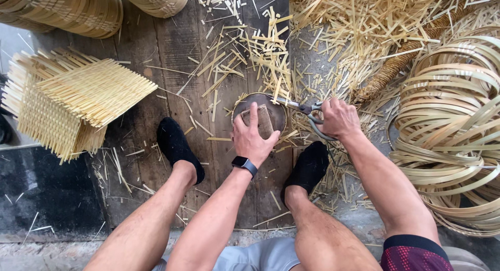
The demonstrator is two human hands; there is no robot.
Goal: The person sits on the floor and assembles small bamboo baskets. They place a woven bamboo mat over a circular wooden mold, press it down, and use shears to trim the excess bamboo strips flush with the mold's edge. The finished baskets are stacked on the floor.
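My left hand (252,137) presses down on a small round woven bamboo disc (259,114) held over the wooden floor, with a brown block under the fingers. My right hand (338,118) grips the handles of a pair of metal scissors (304,110), whose blades reach the disc's right rim. A dark watch sits on my left wrist. Both of my feet in black socks rest on the planks on either side of the disc.
A stack of square woven bamboo mats (67,102) lies at the left. Coiled bamboo hoops (453,130) pile up at the right. Cut bamboo slivers (323,36) litter the planks ahead. Round woven baskets (78,8) sit at the top left.
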